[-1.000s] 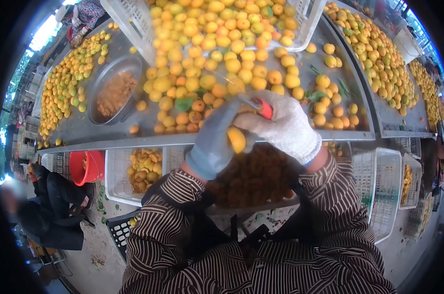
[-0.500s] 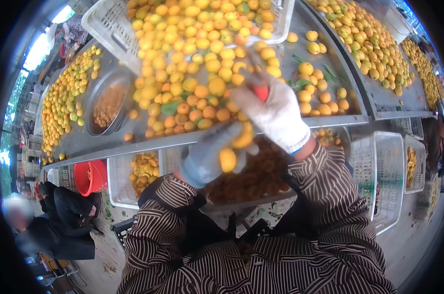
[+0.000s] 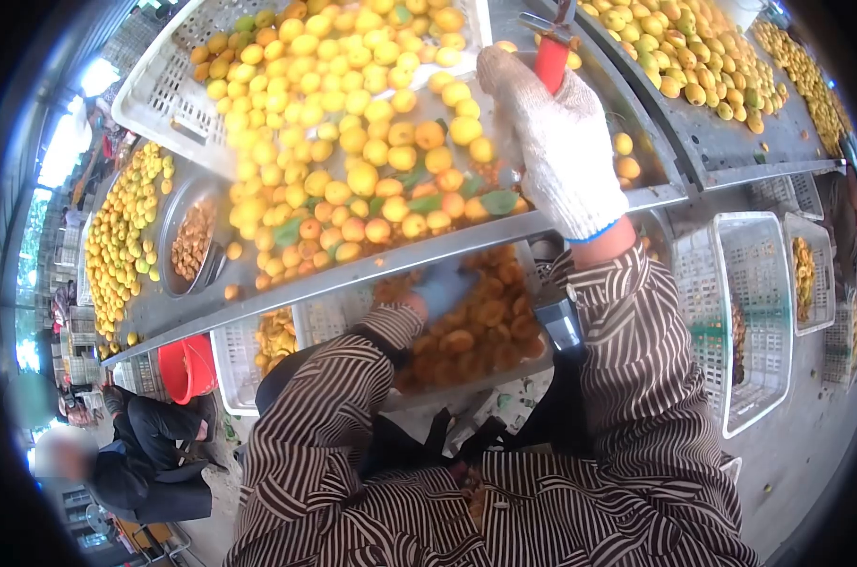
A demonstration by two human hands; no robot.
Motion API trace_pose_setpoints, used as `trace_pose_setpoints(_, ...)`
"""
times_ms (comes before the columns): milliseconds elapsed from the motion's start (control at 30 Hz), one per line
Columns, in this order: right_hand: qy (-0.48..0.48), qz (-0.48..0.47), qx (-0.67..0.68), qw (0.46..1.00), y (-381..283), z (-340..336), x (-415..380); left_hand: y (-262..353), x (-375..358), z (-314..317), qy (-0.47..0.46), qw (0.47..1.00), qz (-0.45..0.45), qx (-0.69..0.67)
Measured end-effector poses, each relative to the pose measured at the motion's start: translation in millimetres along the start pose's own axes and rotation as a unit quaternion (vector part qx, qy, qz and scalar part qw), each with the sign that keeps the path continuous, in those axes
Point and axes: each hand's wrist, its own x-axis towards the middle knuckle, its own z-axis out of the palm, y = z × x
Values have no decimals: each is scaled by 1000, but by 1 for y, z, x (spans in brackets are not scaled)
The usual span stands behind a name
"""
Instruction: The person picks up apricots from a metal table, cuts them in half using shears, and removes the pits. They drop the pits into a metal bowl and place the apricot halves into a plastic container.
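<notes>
My right hand (image 3: 565,142), in a white knit glove, is closed around the red handle of a knife (image 3: 551,64) above the right part of the metal table. The knife's metal end points up and away, partly cut off by the frame's top. Below the table edge, my left hand (image 3: 443,291) in a grey-blue glove is low over a crate of halved apricots (image 3: 490,326). Motion blurs its fingers, so whether anything is in them does not show. Whole apricots (image 3: 362,178) with some green leaves lie heaped on the table, spilling from a tilted white crate (image 3: 169,118).
A metal bowl of brown pits (image 3: 194,236) stands left on the table (image 3: 372,269), whose raised rim runs between my hands. Red bucket (image 3: 188,369) and white crates (image 3: 754,321) stand below. A seated person (image 3: 154,463) is at lower left; more fruit lies at right.
My left hand has dropped from the table edge into the crate area, and the yellow apricots seen in it no longer show. My right hand has moved up and right with the knife.
</notes>
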Motion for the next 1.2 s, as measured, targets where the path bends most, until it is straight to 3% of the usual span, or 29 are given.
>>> trace_pose_setpoints(133, 2, -7, 27, 1000, 0, -5, 4, -5, 31, 1, -21, 997, -13, 71)
trace_pose_setpoints(667, -8, 44, -41, 998, 14, 11, 10, -23, 36, -1, -56, 995, 5, 81)
trace_pose_setpoints(900, -25, -15, -50, 998, 21, 6, 11, -34, 26, -6, -43, 995, -1, 90)
trace_pose_setpoints(1100, -53, 33, 10, 998, 17, 2, 10, -32, 21, -13, -35, 995, -8, 97)
trace_pose_setpoints(1200, -30, -6, -40, 999, 21, 4, 14, -30, 22, -16, -34, 994, -8, 102)
